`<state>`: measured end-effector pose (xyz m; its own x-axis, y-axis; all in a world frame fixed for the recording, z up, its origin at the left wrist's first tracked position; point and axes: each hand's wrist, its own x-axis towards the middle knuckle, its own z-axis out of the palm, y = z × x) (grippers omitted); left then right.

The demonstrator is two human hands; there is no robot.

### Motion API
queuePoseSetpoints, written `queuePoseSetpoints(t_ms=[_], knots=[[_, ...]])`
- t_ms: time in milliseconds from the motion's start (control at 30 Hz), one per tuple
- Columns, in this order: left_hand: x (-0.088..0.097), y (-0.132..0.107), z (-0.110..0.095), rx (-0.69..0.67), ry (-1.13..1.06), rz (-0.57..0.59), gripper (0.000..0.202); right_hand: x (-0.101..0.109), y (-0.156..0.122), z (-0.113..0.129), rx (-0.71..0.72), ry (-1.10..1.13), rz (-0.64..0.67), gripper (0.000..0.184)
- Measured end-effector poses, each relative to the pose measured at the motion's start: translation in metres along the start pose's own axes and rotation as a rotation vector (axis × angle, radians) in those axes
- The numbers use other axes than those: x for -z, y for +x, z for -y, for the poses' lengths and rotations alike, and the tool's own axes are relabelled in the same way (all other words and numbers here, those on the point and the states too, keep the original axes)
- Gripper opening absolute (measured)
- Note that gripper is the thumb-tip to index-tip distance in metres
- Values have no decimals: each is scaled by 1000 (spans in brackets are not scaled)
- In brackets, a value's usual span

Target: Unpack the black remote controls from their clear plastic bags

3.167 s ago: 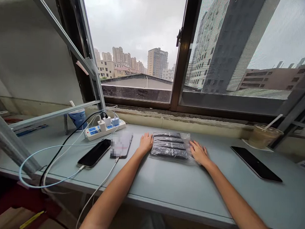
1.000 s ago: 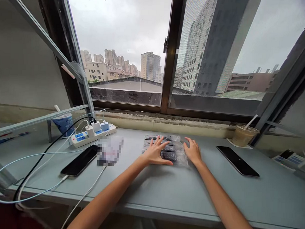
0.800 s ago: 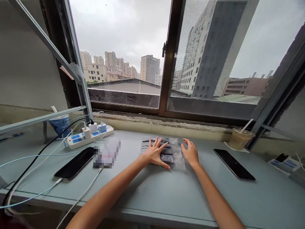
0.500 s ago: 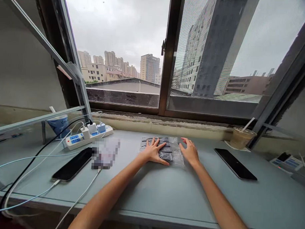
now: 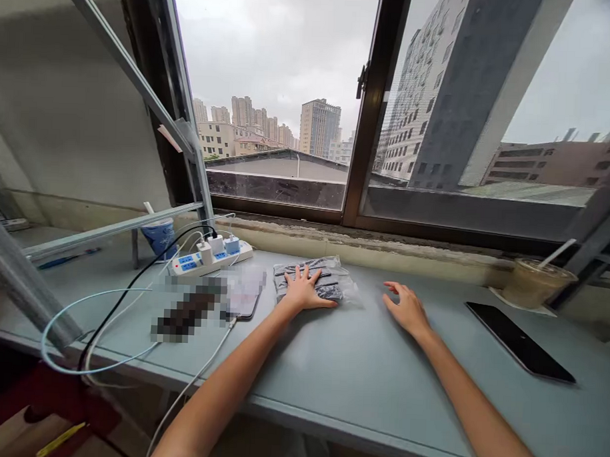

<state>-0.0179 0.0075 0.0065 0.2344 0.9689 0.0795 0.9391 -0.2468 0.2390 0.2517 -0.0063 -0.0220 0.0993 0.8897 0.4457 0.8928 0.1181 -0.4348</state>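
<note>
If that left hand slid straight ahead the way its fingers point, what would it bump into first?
Past the clear plastic bag of black pieces beneath it, the left hand would probably meet the cream wall strip under the window; depth is hard to judge here.

Clear bag (image 5: 351, 295): thin plastic, crinkled and glossy in my remote view. Tabletop (image 5: 340, 370): smooth, with a soft sheen. Dark flat device (image 5: 520, 342): glossy face. Power strip (image 5: 211, 264): smooth, hard plastic. Frame post (image 5: 27, 282): metal, dully shining. Window ledge (image 5: 305, 230): rough, I judge, and flaking.
</note>
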Motion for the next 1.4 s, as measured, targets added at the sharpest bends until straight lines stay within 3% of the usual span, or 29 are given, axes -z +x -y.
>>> queuePoseSetpoints(t_ms=[200, 367, 600, 767, 1000, 1100, 1267, 1400], knots=[[3, -2, 10, 68, 24, -105, 105, -8, -2, -7, 59, 21, 77, 32], [4, -7, 1, -36, 84, -282, 74, -13, -1, -17, 124, -1, 88, 31], [-1, -9, -14, -140, 113, -252, 44, -21, -7, -1, 196, 119, 120, 32], [-8, -11, -26, -113, 131, -294, 43, -27, -10, 20, 250, 147, 161, 40], [-17, -14, -38, -241, 106, -308, 36, -31, -11, 17, 279, 132, 180, 39], [-19, -15, -41, -265, 102, -323, 36, -29, -10, 19, 242, 206, 182, 38], [-20, -13, -42, -283, 79, -326, 32, -23, -8, 22, 54, 357, 180, 41], [-18, -11, -39, -244, 49, -327, 41, -21, -6, 22, -13, 407, 216, 43]])
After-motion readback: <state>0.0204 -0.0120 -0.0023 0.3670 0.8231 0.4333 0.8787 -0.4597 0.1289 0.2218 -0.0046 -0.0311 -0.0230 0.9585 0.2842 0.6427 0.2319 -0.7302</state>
